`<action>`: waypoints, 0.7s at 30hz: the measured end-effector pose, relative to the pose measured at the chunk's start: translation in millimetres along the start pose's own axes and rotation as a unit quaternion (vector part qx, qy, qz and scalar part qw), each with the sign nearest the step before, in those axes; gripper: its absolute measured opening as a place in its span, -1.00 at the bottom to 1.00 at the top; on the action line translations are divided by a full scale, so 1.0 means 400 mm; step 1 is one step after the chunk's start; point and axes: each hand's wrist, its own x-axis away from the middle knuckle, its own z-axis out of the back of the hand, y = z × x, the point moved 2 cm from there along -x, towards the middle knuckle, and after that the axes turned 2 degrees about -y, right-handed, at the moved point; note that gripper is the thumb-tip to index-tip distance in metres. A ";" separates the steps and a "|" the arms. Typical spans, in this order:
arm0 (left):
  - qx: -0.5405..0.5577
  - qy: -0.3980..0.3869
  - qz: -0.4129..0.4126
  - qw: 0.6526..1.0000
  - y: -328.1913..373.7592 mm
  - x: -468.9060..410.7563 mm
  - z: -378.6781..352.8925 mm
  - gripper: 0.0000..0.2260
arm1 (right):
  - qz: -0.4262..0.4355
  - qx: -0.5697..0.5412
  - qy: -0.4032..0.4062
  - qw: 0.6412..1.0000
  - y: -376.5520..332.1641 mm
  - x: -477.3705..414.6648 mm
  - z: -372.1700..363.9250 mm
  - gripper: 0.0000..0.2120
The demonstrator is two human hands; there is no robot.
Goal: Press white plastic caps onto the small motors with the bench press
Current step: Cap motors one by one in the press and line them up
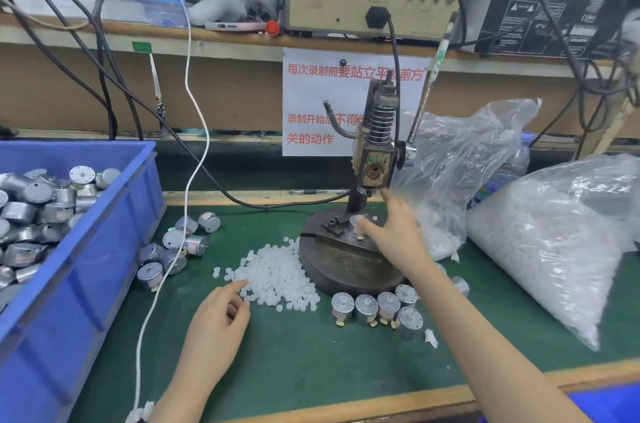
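My right hand [398,235] held a motor [354,227] steady on the press [374,166] while my open left hand [218,318] reached the caps [277,280] for one

The green mat [311,360] bears press [346,266], caps [273,275], motors [377,308], crate [86,249].
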 end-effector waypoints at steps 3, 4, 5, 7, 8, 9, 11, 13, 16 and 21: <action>0.008 0.000 -0.005 1.000 -0.002 0.002 0.000 -0.74 | -0.020 0.049 -0.047 0.997 0.011 -0.009 -0.018 -0.22; 0.013 0.000 -0.007 1.000 -0.004 0.003 0.002 -0.75 | -0.026 0.048 -0.047 0.997 0.014 -0.011 -0.022 -0.20; 0.018 0.000 -0.007 1.000 -0.005 0.004 0.002 -0.76 | -0.030 0.046 -0.040 0.998 0.015 -0.012 -0.025 -0.19; 0.023 0.002 -0.008 1.000 -0.006 0.003 0.002 -0.75 | -0.025 0.056 -0.016 0.998 0.012 -0.013 -0.034 -0.21; 0.023 0.003 -0.009 1.000 -0.007 0.003 0.002 -0.75 | -0.015 0.066 -0.007 0.998 0.008 -0.012 -0.039 -0.23; 0.022 0.004 -0.008 1.000 -0.008 0.001 0.002 -0.74 | -0.006 0.072 -0.002 0.997 0.002 -0.010 -0.044 -0.23; 0.023 0.005 -0.003 1.000 -0.009 0.000 0.000 -0.73 | 0.000 0.037 -0.001 0.999 -0.004 -0.010 -0.040 -0.18; 0.022 0.002 -0.003 1.000 -0.009 0.001 -0.002 -0.73 | -0.009 -0.069 0.019 0.997 -0.014 -0.013 -0.010 -0.15; 0.013 -0.002 -0.009 1.000 -0.010 0.000 -0.004 -0.75 | -0.038 -0.204 0.076 0.975 -0.044 -0.028 0.055 -0.25; 0.015 -0.003 -0.013 1.000 -0.012 0.000 0.000 -0.76 | -0.044 -0.334 0.104 0.936 -0.124 -0.089 0.144 -0.32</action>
